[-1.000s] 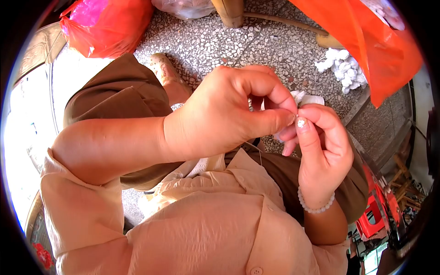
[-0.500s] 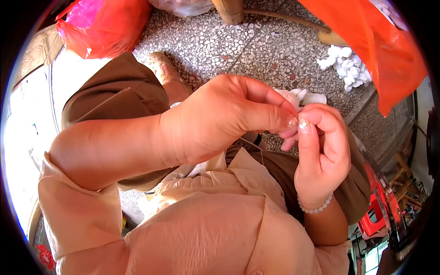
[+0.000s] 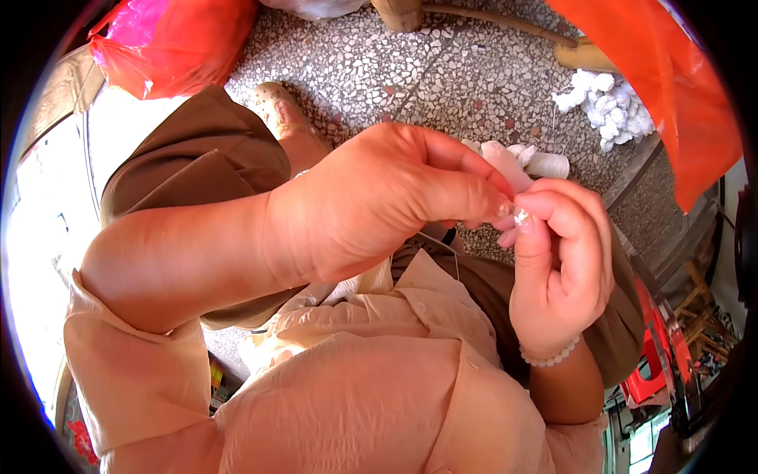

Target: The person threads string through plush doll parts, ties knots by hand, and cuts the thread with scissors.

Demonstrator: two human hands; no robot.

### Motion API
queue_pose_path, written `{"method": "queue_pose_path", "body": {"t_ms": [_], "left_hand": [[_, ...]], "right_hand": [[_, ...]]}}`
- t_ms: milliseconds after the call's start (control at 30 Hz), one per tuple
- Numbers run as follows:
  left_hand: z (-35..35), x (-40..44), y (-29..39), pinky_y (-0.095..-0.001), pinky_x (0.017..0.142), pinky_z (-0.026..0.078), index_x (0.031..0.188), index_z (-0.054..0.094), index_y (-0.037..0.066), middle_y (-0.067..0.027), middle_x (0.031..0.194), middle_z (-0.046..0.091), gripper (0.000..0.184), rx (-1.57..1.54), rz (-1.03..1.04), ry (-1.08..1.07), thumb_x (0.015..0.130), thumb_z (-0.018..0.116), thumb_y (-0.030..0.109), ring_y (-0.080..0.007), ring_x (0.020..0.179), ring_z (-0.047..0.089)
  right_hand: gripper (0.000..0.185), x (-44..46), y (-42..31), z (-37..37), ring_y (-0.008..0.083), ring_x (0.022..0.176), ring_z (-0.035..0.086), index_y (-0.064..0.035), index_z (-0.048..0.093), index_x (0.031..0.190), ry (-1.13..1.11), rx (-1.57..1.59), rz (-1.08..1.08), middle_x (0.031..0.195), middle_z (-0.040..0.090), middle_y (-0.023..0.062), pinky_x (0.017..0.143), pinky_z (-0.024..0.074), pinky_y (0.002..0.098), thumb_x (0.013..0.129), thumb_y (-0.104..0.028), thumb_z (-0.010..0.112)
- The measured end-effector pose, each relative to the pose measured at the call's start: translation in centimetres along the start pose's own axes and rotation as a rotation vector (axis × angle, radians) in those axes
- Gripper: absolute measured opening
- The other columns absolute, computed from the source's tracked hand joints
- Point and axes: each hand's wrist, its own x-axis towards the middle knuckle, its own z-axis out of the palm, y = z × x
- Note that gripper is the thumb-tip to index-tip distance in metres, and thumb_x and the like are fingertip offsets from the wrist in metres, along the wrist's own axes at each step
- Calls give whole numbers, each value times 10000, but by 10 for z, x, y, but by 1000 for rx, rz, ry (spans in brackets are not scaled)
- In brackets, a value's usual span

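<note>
My left hand (image 3: 395, 209) reaches in from the left, its thumb and forefinger pinched together. My right hand (image 3: 560, 265), with a beaded bracelet (image 3: 550, 355) at its wrist, meets it tip to tip, also pinching. Whatever sits between the fingertips is too small or too hidden to name. Below the left hand a thin pale thread-like line (image 3: 457, 266) hangs over my lap. Just behind the fingertips shows a pale pinkish-white piece (image 3: 505, 163), partly covered by my hands, beside a white roll-shaped thing (image 3: 549, 165).
A bunch of white knobbly pieces (image 3: 608, 110) lies beyond on the speckled floor (image 3: 355, 71). An orange plastic bag (image 3: 671, 87) hangs at the upper right; a red bag (image 3: 185, 47) stands at the upper left. Bamboo-like legs (image 3: 401, 14) and a red stool (image 3: 649, 371) are nearby.
Both hands keep their pinch, fingertips together. My right hand sits slightly farther right, and the view has shifted a little.
</note>
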Motion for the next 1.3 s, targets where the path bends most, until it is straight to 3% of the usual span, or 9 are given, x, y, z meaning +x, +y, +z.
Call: {"method": "queue_pose_path", "body": {"t_ms": [200,567,900,1167,1300], "left_hand": [[-2,0,6,-256,770,446,973,630,-31,-82,873,647,186,-38,-79,-31,813,625,65,-140,797,579],[-6,2,2,-255,755,445,952,641,-24,-69,871,637,171,-23,-145,64,811,627,72,-129,783,559],[-3,2,0,-263,806,453,972,625,-44,-95,889,642,189,28,-125,127,793,632,19,-142,852,586],[3,2,9,-228,761,456,940,629,-38,-69,862,641,158,283,-47,161,805,639,44,-106,817,580],[6,1,11,-213,732,454,907,640,-22,-42,826,634,127,448,-78,224,809,644,59,-78,793,566]], "right_hand": [[99,-2,5,0,226,728,573,9,584,907,-19,-1,-13,862,571,128,621,475,298,819,48,558],[140,4,7,1,235,704,600,52,608,881,-9,-357,-354,838,586,140,589,499,292,746,85,623],[180,5,15,2,234,711,602,66,614,894,-38,-310,-386,839,594,140,599,498,294,718,99,632],[135,2,3,2,223,716,605,6,621,900,-16,-132,27,850,609,118,614,487,278,769,29,644],[122,3,6,2,219,684,594,7,612,878,-34,-153,-37,827,601,114,582,477,277,763,31,648]]}}
